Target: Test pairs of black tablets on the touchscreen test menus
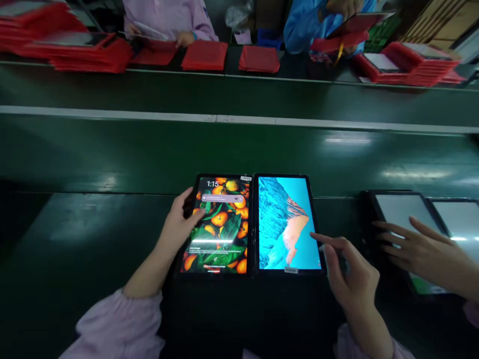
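Observation:
Two lit tablets lie side by side on the dark bench in front of me. The left tablet [220,229] has a picture of oranges and leaves, with the time 1:15 at its top. My left hand [178,219] grips its left edge, thumb over the screen and fingers at the side. On the right tablet [280,224] is a blue and orange mountain picture. My right hand [354,271] points at this screen's right edge, index finger stretched out on or just above it. Its other fingers are curled and partly hidden, and I see nothing held in them.
At right, another person's hand [422,254] is over a tablet [400,204], beside a second tablet [464,219]. Across the green bench [168,154], two people handle flat items among stacks of red sleeves [205,55]. A pale strip [142,115] runs along the bench.

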`<state>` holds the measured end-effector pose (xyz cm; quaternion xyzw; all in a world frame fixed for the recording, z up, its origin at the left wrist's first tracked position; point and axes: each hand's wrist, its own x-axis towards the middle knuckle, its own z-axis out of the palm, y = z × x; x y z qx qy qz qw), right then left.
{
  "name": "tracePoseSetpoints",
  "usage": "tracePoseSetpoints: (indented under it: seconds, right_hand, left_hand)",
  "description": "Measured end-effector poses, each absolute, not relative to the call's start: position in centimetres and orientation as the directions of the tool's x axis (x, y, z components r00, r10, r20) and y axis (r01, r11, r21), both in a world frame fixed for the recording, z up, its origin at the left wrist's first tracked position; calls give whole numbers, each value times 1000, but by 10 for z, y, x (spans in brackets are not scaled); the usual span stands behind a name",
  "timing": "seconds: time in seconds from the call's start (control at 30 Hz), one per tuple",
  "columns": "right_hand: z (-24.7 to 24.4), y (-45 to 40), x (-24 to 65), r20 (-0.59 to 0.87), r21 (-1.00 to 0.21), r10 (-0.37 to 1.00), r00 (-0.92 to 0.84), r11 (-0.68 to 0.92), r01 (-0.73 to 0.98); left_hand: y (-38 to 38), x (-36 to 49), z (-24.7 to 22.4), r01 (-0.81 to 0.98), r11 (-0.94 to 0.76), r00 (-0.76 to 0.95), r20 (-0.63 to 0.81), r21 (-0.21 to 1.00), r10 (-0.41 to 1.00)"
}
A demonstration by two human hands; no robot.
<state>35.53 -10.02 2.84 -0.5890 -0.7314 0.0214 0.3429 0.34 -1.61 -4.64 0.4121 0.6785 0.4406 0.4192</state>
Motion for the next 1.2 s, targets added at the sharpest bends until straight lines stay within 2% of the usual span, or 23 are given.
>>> tracePoseSetpoints:
  seconds: [0.13,0.23,0.4,0.63,0.73,0.9,1.03,1.2]
  right_hand:
    - [33,-98,344,424,-442,893,-153,351,826]
    - [35,-94,334,397,-481,893,-212,399,780]
    - [35,-88,325,330,-556,901,-281,426,714]
    - [35,-89,334,290,-592,915,-279,401,699]
    - [36,-93,336,288,-581,918,-274,395,712]
    - [40,-99,335,268,-609,909,-320,417,674]
    - [46,-105,338,275,-633,880,-388,469,616]
    - [47,-120,345,274,-644,888,-370,455,615]
  left_hand:
    - [23,5,-47,-40,201,-393,-200,979,898]
    - [22,4,-44,-83,197,-374,-214,977,902]
    - [-20,2,-39,-126,282,-305,-307,951,902]
    - [-60,-28,-45,82,413,-226,-387,907,894]
    - [-58,-37,-48,73,438,-141,-425,896,894]
    - [-59,-35,-49,84,441,-96,-433,894,896]
    - [-90,-29,-48,229,393,-81,-385,891,919]
    - [-123,-8,-39,461,377,-116,-366,803,923]
